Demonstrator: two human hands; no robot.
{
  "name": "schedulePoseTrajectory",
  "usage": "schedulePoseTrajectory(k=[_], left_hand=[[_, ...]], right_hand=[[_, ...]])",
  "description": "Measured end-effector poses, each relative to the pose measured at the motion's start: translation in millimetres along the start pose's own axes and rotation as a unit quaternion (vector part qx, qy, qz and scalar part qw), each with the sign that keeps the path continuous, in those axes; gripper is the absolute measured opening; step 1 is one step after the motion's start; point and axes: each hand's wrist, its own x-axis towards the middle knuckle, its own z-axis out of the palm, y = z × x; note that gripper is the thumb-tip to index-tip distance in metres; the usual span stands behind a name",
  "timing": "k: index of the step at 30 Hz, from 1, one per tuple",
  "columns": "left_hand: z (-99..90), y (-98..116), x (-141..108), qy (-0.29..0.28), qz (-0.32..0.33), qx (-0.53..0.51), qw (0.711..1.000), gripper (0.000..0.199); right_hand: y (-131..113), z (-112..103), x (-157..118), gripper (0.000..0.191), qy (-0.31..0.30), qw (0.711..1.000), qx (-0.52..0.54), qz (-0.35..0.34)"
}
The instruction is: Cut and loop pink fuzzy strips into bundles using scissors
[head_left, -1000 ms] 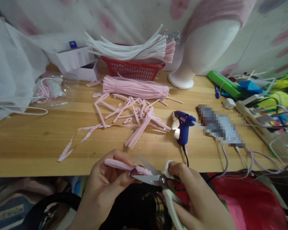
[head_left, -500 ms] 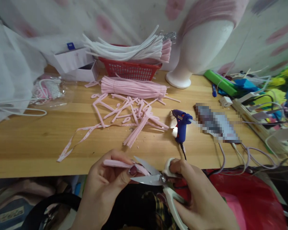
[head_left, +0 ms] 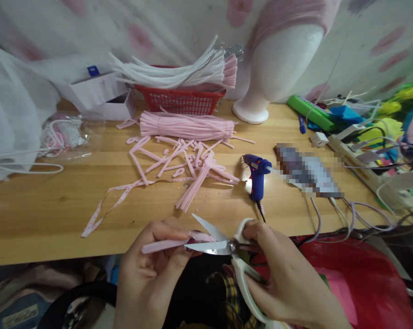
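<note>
Between the thumb and fingers of my left hand [head_left: 154,269] is a pink pipe cleaner [head_left: 163,246], pinched just over the table's front edge. My right hand [head_left: 281,269] has its thumb and fingers through the handles of white-handled scissors [head_left: 211,247]. The blades stand apart, and the pipe cleaner's right end lies between them, close to my left fingertips. Beyond my hands, cut and bent pink pipe cleaner pieces [head_left: 195,178] are scattered on the table, some of them looped. A tied bundle of pink pipe cleaners [head_left: 187,125] lies behind them.
A blue hot glue gun [head_left: 257,176] stands right of the pieces, its light glowing. A measuring tape [head_left: 119,196] curls at the left. Behind are a red basket [head_left: 182,100] of white pipe cleaners and a white mannequin head [head_left: 278,68]. Cables and a power strip [head_left: 360,169] occupy the right.
The left end of the pipe cleaner has dipped, and the lower scissor blade has come up across it near my left thumb. The whole view has shifted slightly.
</note>
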Motion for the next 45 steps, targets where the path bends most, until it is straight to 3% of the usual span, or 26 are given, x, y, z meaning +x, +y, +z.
schedulePoseTrajectory(k=[5, 14, 31, 34, 39, 41, 45], left_hand=[[-3.1, -5, 3, -0.015, 0.005, -0.015, 1.0, 0.016], [5.7, 3, 6, 0.016, -0.108, -0.059, 0.992, 0.028], [7.8, 2, 13, 0.051, -0.107, -0.045, 0.992, 0.032], [5.3, 0, 14, 0.047, -0.112, -0.031, 0.992, 0.03], [0.5, 0, 17, 0.056, -0.104, -0.027, 0.993, 0.031], [-0.3, 1, 19, 0.053, -0.102, -0.038, 0.993, 0.031], [-1.5, 4, 21, 0.057, -0.093, -0.052, 0.993, 0.03]], right_hand=[[1, 1, 1, 0.016, -0.015, 1.0, 0.022, 0.001], [2, 3, 8, 0.013, 0.008, 0.999, 0.019, -0.027], [6, 9, 3, 0.012, 0.021, 0.999, -0.026, -0.035], [10, 12, 3, 0.013, 0.025, 1.0, -0.014, -0.007], [29, 16, 3, 0.02, 0.104, 0.982, 0.007, 0.159], [34, 15, 3, 0.014, 0.09, 0.978, -0.018, 0.188], [35, 16, 4, 0.006, 0.028, 0.985, -0.024, 0.17]])
